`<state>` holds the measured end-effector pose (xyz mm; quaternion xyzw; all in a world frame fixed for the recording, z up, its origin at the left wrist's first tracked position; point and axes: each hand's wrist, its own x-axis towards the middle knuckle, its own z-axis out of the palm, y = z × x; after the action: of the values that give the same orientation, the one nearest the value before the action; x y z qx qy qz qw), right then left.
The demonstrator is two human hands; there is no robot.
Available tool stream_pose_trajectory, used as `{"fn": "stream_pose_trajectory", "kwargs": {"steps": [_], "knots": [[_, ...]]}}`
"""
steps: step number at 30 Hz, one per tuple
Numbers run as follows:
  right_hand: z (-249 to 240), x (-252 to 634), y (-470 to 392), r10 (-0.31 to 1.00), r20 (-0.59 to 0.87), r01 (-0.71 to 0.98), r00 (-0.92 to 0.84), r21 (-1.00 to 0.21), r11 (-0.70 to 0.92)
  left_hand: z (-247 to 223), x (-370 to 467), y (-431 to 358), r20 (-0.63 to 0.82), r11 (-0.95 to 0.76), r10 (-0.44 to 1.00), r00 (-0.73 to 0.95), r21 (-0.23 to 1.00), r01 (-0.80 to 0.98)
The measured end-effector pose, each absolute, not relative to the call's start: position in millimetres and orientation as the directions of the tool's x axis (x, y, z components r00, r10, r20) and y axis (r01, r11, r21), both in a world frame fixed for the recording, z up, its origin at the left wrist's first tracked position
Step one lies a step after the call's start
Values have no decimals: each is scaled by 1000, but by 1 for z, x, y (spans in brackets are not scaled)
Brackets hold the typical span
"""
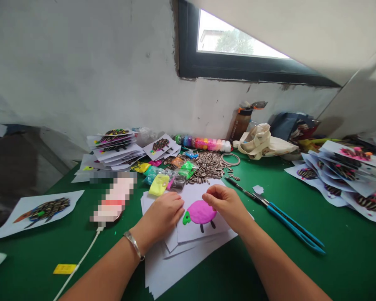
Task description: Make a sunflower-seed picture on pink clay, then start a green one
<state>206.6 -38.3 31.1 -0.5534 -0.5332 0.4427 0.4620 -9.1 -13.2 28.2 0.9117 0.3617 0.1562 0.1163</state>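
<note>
A white sheet of paper bears a flat pink clay body with a green clay head and two dark legs. It lies on a stack of white sheets. My left hand, with a silver bangle at the wrist, holds the sheet by its left edge, fingers curled together. Above the right part of the pink clay body, my right hand is closed in a pinch. Whatever is between its fingertips is too small or hidden to name.
Sunflower seeds lie heaped beyond the paper, beside bags of colored clay. Blue-handled tweezers and a pen lie right. Finished pictures are stacked left and right. A charging phone lies left.
</note>
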Motion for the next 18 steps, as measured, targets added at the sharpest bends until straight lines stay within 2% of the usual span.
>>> {"fn": "stream_pose_trajectory", "kwargs": {"steps": [13, 18], "knots": [[28, 208, -37, 1000, 11, 261, 24, -965, 5, 25, -10, -13, 201, -708, 699, 686, 325, 627], [26, 205, -39, 999, -4, 188, 45, -982, -13, 25, -10, -14, 190, -700, 707, 681, 324, 636]]}}
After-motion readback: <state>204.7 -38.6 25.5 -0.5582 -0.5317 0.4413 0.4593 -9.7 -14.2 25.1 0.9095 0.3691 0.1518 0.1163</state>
